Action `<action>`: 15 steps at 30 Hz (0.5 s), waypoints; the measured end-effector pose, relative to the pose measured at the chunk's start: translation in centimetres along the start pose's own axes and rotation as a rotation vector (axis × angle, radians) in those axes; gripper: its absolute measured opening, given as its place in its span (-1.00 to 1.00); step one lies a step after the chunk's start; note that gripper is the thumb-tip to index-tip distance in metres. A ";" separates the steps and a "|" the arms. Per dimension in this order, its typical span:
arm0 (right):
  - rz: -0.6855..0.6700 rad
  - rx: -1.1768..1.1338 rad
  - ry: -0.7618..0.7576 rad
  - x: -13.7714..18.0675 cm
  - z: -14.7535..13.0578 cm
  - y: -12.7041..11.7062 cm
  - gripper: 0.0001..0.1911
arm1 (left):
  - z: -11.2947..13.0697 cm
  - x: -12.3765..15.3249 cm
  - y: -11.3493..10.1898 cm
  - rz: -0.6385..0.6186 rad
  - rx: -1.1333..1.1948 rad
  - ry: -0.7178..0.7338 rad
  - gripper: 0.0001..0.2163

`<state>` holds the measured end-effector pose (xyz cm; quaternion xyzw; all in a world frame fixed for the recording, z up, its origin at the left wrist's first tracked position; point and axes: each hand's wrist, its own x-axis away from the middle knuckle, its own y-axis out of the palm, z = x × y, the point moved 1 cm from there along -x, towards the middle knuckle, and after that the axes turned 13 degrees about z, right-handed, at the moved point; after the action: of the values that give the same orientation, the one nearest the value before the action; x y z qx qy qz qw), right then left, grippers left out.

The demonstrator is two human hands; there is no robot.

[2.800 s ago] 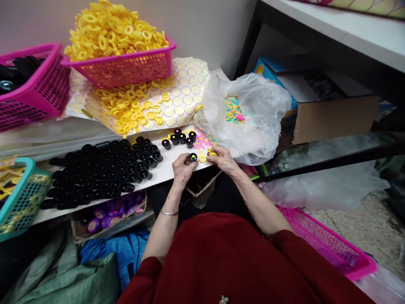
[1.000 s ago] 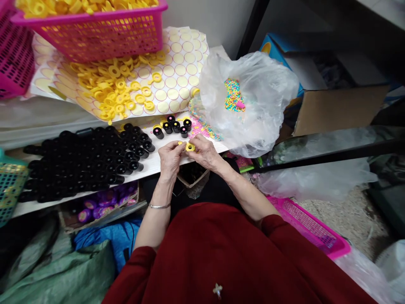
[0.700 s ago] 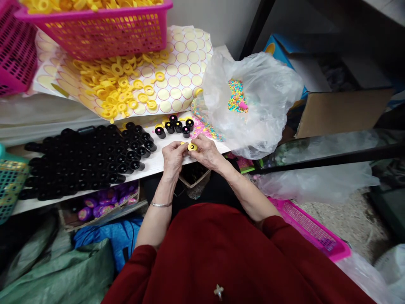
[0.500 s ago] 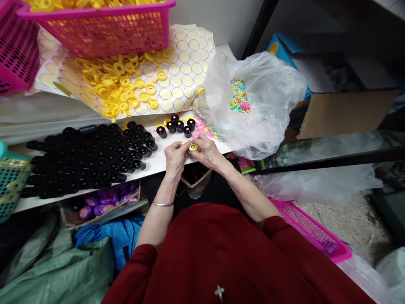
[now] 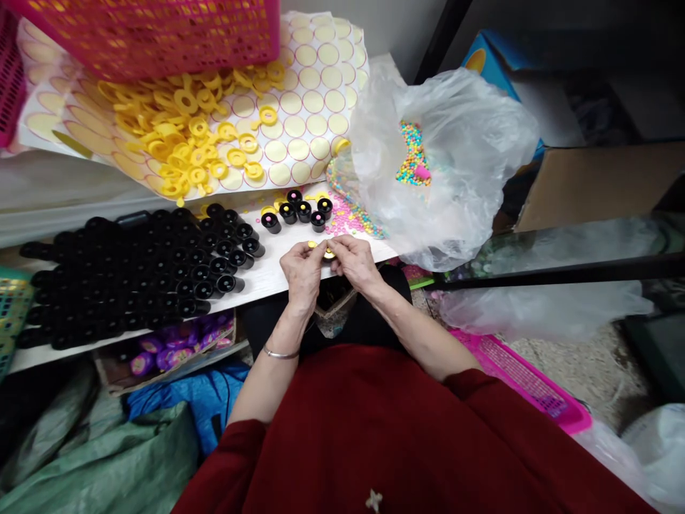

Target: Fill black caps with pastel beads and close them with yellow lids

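My left hand [image 5: 302, 273] and my right hand [image 5: 355, 260] meet at the front edge of the white shelf [image 5: 267, 275]. Both pinch one small black tube with a yellow ring cap [image 5: 325, 250] on it; the tube itself is mostly hidden by my fingers. Just behind my hands stand a few filled black tubes [image 5: 300, 210] beside spilled pastel candy beads [image 5: 350, 218]. A big pile of empty black tubes [image 5: 139, 275] lies to the left of my left hand.
Loose yellow ring caps [image 5: 187, 143] lie on a sheet of round stickers [image 5: 310, 107] under a pink basket [image 5: 160, 36]. A clear plastic bag [image 5: 449, 164] holds more candy beads [image 5: 413, 153]. Another pink basket [image 5: 524, 385] sits on the floor at right.
Earlier my left hand held an open filled tube while my right picked up a yellow cap. Both hands have since come together with the cap on the tube and shifted slightly toward me.
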<state>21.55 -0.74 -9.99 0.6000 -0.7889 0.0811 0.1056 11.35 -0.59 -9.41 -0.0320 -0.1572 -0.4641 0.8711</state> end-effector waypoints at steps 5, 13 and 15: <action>0.001 -0.043 0.080 -0.5 -0.4 0.3 -0.77 | -0.7 -0.5 0.1 -0.036 0.046 -0.007 -0.75; -0.066 -0.070 0.165 -2.5 -1.1 0.2 -0.86 | -0.1 -1.5 0.6 -0.091 0.046 -0.121 -0.73; -0.055 -0.086 0.190 -2.7 -1.2 0.2 -0.89 | -0.1 -1.5 0.6 -0.093 0.034 -0.139 -0.75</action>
<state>22.12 2.10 -9.57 0.6059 -0.7614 0.1009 0.2075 11.10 0.97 -9.92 -0.0421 -0.2264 -0.4979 0.8361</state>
